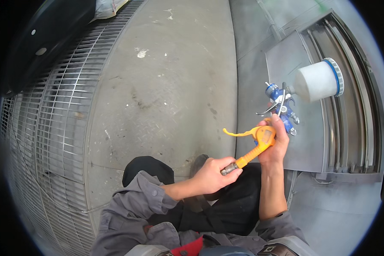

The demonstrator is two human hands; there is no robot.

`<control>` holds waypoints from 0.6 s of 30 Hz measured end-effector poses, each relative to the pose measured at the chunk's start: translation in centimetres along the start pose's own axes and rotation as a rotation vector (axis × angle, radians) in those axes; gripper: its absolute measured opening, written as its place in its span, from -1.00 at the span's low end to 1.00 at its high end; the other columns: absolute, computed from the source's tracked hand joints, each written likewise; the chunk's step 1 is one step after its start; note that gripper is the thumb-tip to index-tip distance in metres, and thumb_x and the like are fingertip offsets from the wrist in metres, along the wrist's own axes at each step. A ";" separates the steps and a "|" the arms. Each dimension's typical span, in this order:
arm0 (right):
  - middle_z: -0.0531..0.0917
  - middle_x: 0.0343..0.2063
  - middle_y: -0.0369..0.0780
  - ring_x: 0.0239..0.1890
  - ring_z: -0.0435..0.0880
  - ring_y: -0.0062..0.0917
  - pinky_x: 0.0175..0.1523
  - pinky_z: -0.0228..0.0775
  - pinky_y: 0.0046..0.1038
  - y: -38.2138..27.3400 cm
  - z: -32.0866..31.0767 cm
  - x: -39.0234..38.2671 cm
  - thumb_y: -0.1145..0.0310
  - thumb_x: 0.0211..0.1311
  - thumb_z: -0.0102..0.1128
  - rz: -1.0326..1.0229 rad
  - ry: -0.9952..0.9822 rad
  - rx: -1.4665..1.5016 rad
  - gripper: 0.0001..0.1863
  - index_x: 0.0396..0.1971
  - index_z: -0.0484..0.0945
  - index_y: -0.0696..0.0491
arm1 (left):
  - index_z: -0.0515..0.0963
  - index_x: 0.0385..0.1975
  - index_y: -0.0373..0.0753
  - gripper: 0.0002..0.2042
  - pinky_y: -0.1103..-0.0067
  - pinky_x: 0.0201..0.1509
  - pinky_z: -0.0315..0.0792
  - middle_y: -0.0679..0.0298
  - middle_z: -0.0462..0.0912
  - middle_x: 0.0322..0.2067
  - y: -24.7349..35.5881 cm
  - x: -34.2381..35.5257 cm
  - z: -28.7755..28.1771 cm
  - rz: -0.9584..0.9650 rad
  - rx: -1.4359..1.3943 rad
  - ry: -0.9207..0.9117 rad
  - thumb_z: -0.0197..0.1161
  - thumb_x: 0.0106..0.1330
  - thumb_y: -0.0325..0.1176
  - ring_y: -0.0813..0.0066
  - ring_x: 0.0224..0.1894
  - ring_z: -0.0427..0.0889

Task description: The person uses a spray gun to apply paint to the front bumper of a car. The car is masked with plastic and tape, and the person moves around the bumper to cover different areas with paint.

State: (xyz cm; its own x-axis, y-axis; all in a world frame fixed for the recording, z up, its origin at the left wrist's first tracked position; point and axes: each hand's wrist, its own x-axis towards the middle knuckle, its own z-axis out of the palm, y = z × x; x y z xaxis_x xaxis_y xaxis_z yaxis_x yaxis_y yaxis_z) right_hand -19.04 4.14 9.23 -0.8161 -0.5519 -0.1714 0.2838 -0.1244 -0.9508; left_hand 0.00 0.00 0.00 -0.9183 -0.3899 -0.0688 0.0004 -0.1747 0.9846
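The left hand (212, 176) and right hand (276, 148) clamp one orange blow gun (264, 136); one blue spray gun (284, 109) touches the right.

Blue spray gun (282, 104), metal trigger and fittings, in right hand (272, 147); nozzle end points up-left. Translucent white cup (316, 82) attached, tipped sideways, blue ring and grey ribbed lid (336, 77) facing right. Orange blow gun (264, 136) slants just below, head against right hand, lever sticking out left, metal connector (229, 169) in left hand (213, 174).
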 end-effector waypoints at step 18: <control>0.79 -0.29 -0.17 -0.25 0.79 -0.44 -0.03 0.61 -0.36 18.1 -14.7 6.0 0.26 0.17 0.56 -0.175 0.063 -1.073 -0.33 0.27 0.55 0.10 | 0.61 0.00 -0.24 -0.69 0.66 -0.52 0.13 0.55 0.37 -0.59 -3.8 2.4 -8.6 -0.211 -0.216 0.483 0.21 0.65 -0.08 0.80 -0.59 0.27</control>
State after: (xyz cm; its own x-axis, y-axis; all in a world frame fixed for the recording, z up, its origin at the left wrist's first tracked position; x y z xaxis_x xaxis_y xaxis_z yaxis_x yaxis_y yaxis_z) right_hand -26.19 10.67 -12.78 -0.8354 -0.5496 0.0048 -0.4015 0.6044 -0.6881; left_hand 1.16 -8.02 -5.27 -0.6219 -0.6868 -0.3762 -0.0359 -0.4548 0.8899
